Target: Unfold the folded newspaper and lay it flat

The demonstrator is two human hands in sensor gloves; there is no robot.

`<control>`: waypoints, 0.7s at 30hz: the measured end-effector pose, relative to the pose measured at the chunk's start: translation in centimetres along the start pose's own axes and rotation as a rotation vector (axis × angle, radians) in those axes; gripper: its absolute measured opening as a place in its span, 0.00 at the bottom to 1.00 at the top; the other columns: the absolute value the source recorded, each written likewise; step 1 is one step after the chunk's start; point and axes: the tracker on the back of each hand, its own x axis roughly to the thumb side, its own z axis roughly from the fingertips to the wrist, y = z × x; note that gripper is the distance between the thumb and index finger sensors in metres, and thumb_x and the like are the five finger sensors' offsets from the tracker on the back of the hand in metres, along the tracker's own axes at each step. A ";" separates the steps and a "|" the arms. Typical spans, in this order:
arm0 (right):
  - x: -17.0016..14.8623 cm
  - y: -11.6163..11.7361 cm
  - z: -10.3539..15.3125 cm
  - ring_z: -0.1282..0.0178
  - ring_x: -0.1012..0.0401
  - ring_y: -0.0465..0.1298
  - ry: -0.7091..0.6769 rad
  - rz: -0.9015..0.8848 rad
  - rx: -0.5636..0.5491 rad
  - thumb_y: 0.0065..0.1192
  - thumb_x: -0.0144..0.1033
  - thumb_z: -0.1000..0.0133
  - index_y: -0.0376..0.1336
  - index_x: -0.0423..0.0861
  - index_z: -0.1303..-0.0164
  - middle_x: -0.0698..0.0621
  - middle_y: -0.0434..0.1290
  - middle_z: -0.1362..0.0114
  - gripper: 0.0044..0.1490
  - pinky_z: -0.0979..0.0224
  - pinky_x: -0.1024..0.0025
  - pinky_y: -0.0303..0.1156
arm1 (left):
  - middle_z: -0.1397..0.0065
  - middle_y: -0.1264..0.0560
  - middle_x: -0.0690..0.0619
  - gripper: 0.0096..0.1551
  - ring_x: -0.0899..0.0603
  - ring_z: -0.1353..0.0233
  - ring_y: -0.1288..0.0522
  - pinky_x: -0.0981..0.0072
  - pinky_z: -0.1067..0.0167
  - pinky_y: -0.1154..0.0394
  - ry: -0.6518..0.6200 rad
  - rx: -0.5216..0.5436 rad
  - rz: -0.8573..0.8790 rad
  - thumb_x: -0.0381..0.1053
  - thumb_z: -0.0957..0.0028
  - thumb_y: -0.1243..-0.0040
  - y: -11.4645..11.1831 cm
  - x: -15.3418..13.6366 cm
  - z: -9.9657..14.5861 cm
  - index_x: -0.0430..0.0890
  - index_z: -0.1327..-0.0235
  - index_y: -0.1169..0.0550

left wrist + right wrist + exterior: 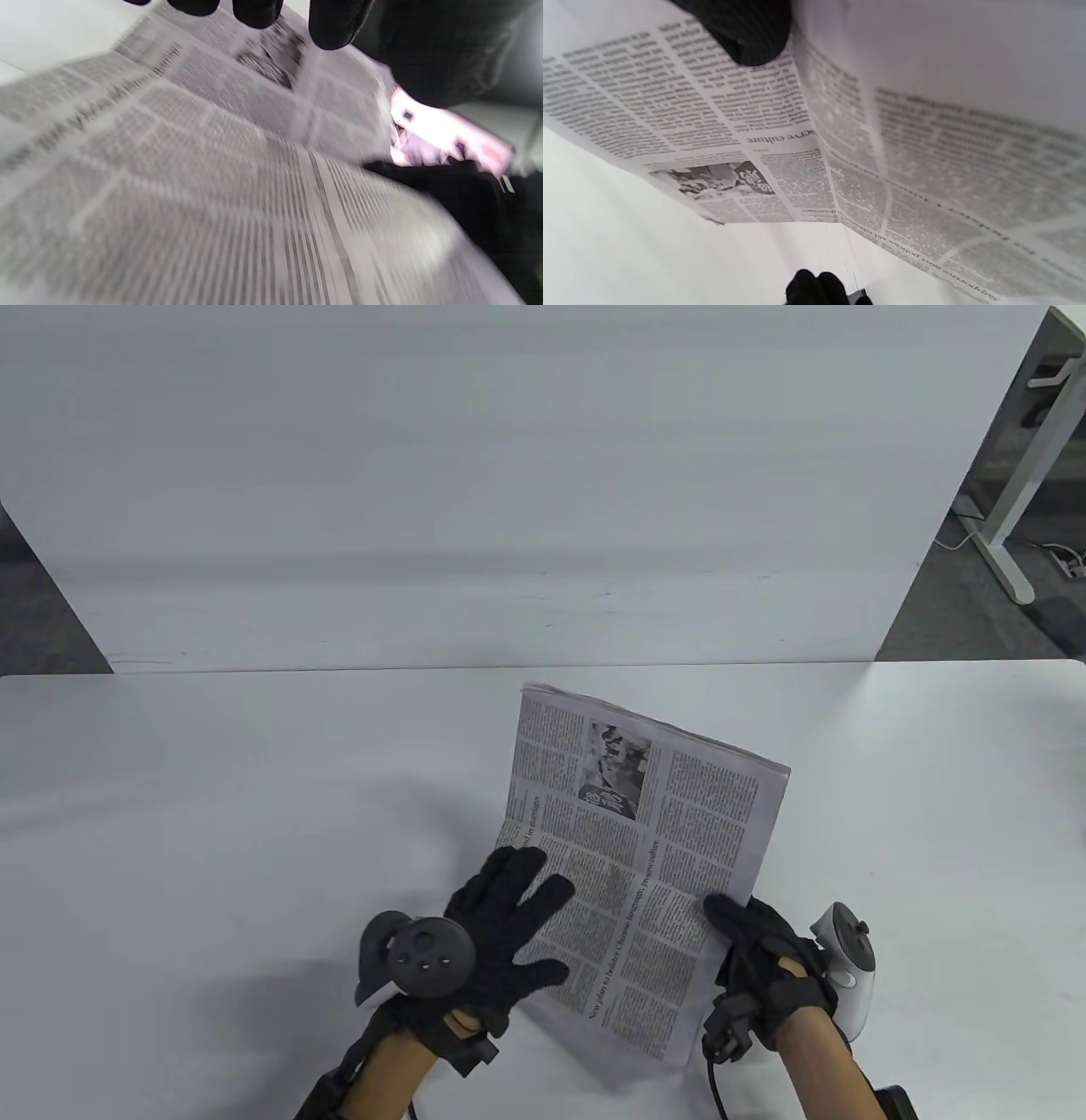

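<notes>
A: Well, where is the newspaper [640, 861] found, and how is it turned?

B: It is found on the white table [212, 814], right of the middle and close to the near edge. Its long axis is run from the near edge toward the far edge, leaning slightly left at the far end. The headline is printed along that axis, so the text is read sideways.

A: How is it held?

B: The left hand [501, 933] is laid on the near left part of the page, fingers spread wide and flat; nothing is gripped. The right hand [768, 963] is closed on the near right edge, thumb on top. In the right wrist view the top sheet [683, 110] is seen lifted off the table, with a lower sheet [946, 152] bent away beneath.

A: What is hidden or unclear?

B: The right fingers are covered by the paper. The left wrist view is blurred, so the print [212, 190] cannot be read there.
</notes>
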 end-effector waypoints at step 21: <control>-1.0 0.2 0.1 0.39 0.35 0.81 0.069 -0.101 0.024 0.58 0.36 0.42 0.61 0.43 0.27 0.33 0.72 0.27 0.32 0.43 0.45 0.81 | 0.20 0.34 0.40 0.19 0.26 0.21 0.35 0.35 0.29 0.35 0.050 0.052 0.114 0.53 0.51 0.34 -4.3 1.8 -1.4 0.54 0.48 0.15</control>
